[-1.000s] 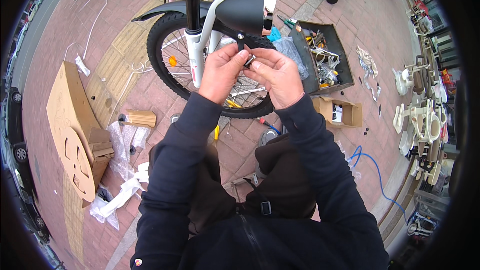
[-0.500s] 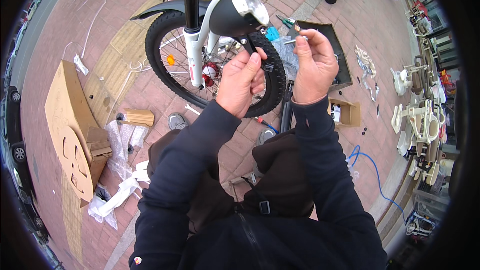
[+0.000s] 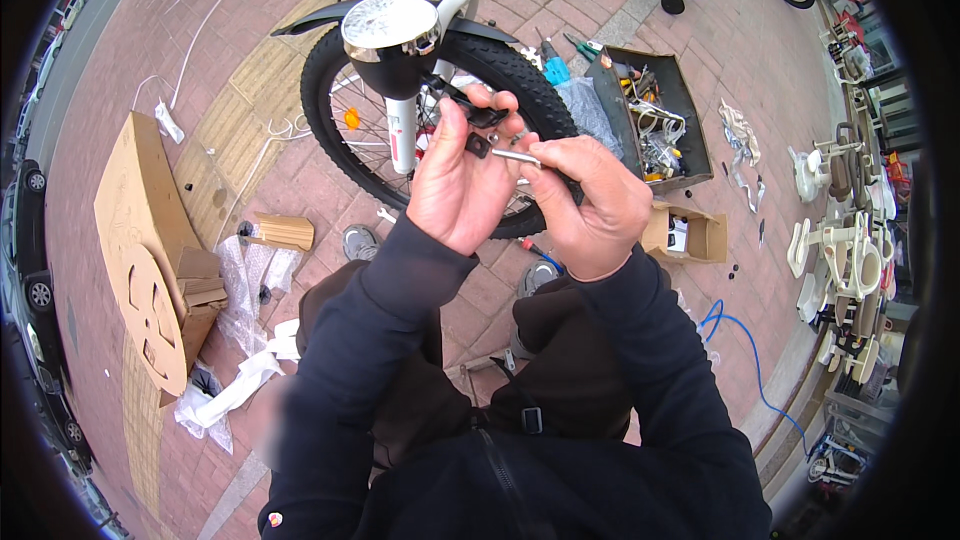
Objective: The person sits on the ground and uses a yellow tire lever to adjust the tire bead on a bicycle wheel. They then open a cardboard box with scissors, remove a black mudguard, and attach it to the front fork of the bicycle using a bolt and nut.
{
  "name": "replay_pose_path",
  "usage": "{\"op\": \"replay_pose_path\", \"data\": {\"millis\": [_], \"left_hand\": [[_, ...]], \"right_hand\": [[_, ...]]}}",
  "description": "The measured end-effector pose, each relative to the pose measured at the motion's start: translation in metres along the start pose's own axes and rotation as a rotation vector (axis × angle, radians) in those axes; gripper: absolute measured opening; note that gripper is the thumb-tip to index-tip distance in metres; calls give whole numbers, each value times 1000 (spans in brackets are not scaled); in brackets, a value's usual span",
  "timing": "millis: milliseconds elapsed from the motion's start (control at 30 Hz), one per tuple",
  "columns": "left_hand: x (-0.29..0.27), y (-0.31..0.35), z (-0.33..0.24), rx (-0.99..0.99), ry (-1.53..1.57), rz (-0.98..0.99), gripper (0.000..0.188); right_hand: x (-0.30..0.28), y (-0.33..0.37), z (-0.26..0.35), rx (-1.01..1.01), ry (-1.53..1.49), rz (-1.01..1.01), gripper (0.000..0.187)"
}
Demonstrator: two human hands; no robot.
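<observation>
Toolbox [image 3: 655, 120] lies right of the bicycle wheel [image 3: 440, 120]; cardboard box [image 3: 150, 240] lies left.

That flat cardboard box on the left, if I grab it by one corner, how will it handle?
The cardboard box looks thin and broad, so probably light but awkward, likely to flex. Round cut-outs in its face may weaken it. It appears to lean rather than lie flat, so a push might tip it.
</observation>
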State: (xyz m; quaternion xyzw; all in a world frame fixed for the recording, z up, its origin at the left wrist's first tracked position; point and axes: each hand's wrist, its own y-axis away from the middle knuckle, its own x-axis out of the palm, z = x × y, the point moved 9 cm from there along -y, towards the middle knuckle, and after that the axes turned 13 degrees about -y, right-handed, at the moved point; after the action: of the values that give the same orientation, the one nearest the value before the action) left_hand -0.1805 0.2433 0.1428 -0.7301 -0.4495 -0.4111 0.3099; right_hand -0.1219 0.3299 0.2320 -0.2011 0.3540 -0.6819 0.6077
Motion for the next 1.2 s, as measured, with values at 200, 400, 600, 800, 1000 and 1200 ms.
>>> {"op": "replay_pose_path", "data": {"millis": [200,400,600,800,1000,1200], "left_hand": [[-7,0,2,28,-111,-43,31],[-9,3,6,4,-97,-77,30],[-12,0,7,25,-73,-62,28],[-10,1,11,-7,-48,-12,26],[-13,-1,11,-8,-23,-76,27],[-12,0,11,-17,4,-75,27]], "right_hand": [[10,2,-1,-62,50,34,18],[21,4,7,-181,176,105,19],[11,1,-2,-142,222,45,17],[7,-1,-6,-142,248,21,17],[9,0,-8,-126,208,31,17],[10,0,-8,-148,229,29,17]]}}
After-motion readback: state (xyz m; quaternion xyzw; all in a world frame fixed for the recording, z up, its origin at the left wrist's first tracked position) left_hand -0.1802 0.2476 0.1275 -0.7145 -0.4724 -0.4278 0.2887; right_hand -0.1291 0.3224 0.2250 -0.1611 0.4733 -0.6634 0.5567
